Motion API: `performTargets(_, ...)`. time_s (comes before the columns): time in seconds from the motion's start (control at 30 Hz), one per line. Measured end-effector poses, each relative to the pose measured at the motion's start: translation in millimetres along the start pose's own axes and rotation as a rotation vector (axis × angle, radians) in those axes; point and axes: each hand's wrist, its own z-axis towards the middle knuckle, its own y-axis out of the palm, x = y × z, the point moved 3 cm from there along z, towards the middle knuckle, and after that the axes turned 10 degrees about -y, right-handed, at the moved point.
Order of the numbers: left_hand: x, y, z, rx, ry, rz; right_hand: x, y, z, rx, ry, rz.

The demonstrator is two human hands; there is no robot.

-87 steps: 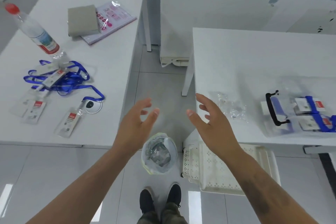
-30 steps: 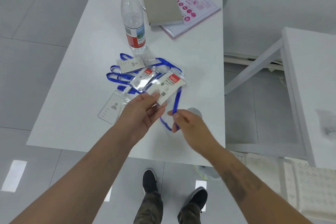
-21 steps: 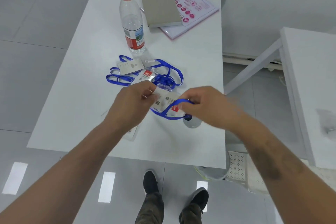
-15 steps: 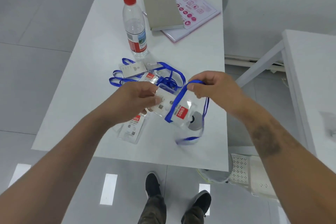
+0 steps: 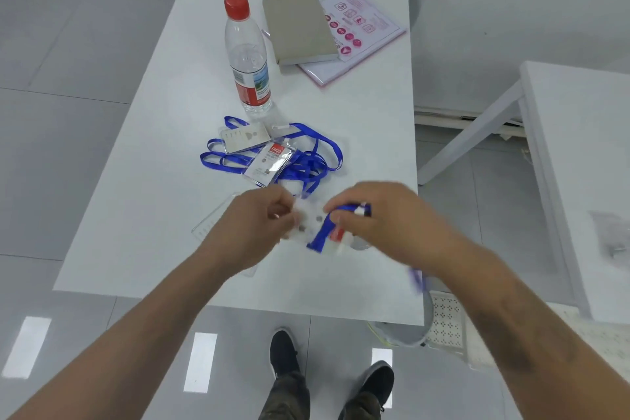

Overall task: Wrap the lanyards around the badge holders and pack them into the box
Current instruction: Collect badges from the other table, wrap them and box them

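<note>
Wrapping step, by the look of it. Left hand [image 5: 262, 222] pinches one end of a badge holder [image 5: 312, 223] above the table [image 5: 163, 160]; right hand [image 5: 378, 218] grips its blue lanyard [image 5: 322, 235] across the holder. A blurred tail hangs near the right wrist. Next: wind in that slack, keep it taut. Beyond: more badges [image 5: 269, 160] in tangled straps, then a water bottle [image 5: 248, 58]. Box not in view.
</note>
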Motion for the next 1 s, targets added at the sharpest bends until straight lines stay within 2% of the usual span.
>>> performTargets(0.07,3,2,-11,-0.231,-0.058,-0.171,18,-20,0,0.194,0.07,0.285)
performTargets(0.13,7,0,-22,-0.378,-0.148,-0.494,34,-22,-2,0.332,0.176,0.485)
performTargets(0.2,13,1,-27,-0.392,-0.198,-0.757,41,-6,-9,0.381,0.255,0.527)
performTargets(0.27,14,2,-24,-0.265,-0.224,-0.922,35,20,-20,0.327,0.28,0.493)
performTargets(0.33,15,2,-20,-0.052,-0.22,-0.868,18,40,-31,0.195,0.244,0.362)
performTargets(0.4,11,4,-18,0.13,-0.165,-0.587,2,47,-41,0.062,0.167,0.153)
performTargets(0.43,8,6,-18,0.173,-0.126,-0.447,-6,44,-44,0.032,0.132,0.031)
performTargets(0.5,3,10,-22,0.172,-0.06,-0.248,-19,25,-44,0.063,0.088,-0.191)
performTargets(0.57,3,15,-26,0.098,-0.024,-0.155,-22,4,-41,0.127,0.076,-0.251)
performTargets(0.67,10,21,-32,-0.051,-0.018,-0.195,0,-16,-38,0.268,0.113,-0.13)
performTargets(0.73,16,25,-35,-0.154,-0.015,-0.287,18,-21,-39,0.375,0.167,0.062)
performTargets(0.87,25,34,-36,-0.244,0.02,-0.375,43,-16,-48,0.393,0.299,0.504)
performTargets(1.0,38,65,-39,-0.275,0.011,-0.425,70,-23,-71,0.478,0.344,0.625)
